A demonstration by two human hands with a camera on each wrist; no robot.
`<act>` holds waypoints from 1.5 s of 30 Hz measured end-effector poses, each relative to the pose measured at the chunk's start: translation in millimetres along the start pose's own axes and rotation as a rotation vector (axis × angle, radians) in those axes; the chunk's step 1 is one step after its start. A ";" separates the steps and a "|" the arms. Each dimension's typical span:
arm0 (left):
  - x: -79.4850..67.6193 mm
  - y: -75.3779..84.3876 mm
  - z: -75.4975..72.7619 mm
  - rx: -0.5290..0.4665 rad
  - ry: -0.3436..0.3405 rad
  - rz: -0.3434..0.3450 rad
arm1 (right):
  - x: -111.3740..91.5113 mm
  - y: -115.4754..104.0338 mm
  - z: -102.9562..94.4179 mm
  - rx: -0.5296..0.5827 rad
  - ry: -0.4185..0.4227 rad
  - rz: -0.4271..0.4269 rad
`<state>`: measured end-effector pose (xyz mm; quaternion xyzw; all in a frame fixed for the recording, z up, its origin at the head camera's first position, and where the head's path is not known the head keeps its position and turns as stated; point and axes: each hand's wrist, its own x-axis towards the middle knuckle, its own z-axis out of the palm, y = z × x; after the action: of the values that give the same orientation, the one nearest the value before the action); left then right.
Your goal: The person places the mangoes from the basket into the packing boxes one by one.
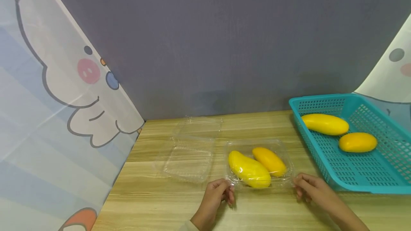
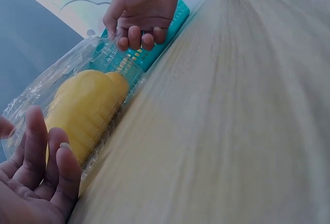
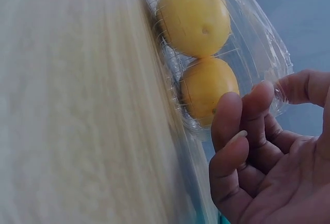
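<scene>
Grey panel (image 1: 218, 45) stands behind a wood-grain tabletop (image 1: 135, 202); cartoon-printed sheet (image 1: 57, 81) to the left, a second printed sheet (image 1: 398, 60) at the far right. Clear plastic container (image 1: 237, 146) lies flat on the tabletop, between the person's two hands, lid down over its contents; cannot tell whether the rim is fully latched. Contents: one yellow fruit (image 1: 248, 169), elongated, slanting toward the front; one orange-yellow fruit (image 1: 269, 161), shorter, just beside it on the right. Right wrist view shows their rounded ends touching inside the plastic.

Left hand (image 1: 215, 197): thumb and forefinger pinch the front left corner of the container; remaining fingers loosely bent. Right hand (image 1: 314, 188): thumb and forefinger pinch the front right corner, other fingers curled in air, clear of the fruit.

Behind and left of the container: open clamshell (image 1: 189, 159), also clear plastic, its two halves spread out, front to back. At right, near the right hand: teal basket (image 1: 379, 189), perforated, holding a long yellow fruit (image 1: 325, 124) along its left wall and a stubby fruit (image 1: 358, 142) close by, nearer the front
</scene>
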<state>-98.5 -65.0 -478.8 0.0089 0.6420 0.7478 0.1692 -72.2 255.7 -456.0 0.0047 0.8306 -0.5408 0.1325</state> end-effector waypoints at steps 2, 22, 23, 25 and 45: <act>0.6 -0.4 -0.6 -0.005 -0.003 -0.005 | 0.2 0.3 -0.2 -0.007 0.003 -0.001; -2.3 -0.6 -0.8 -0.003 -0.025 -0.023 | 1.1 6.8 -1.0 0.025 -0.053 -0.034; -2.1 -0.6 -0.9 -0.002 -0.025 -0.019 | 1.4 7.2 -1.0 0.027 -0.056 -0.041; -1.8 -0.4 -1.1 -0.001 -0.022 -0.013 | 2.4 7.8 -1.2 0.037 -0.066 -0.054; 0.7 1.5 -4.4 0.004 -0.080 -0.030 | 4.8 9.1 -1.1 0.075 -0.106 -0.114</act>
<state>-100.5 -69.2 -478.3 0.0296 0.6363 0.7429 0.2057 -75.7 259.8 -464.8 -0.0661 0.8007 -0.5775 0.1451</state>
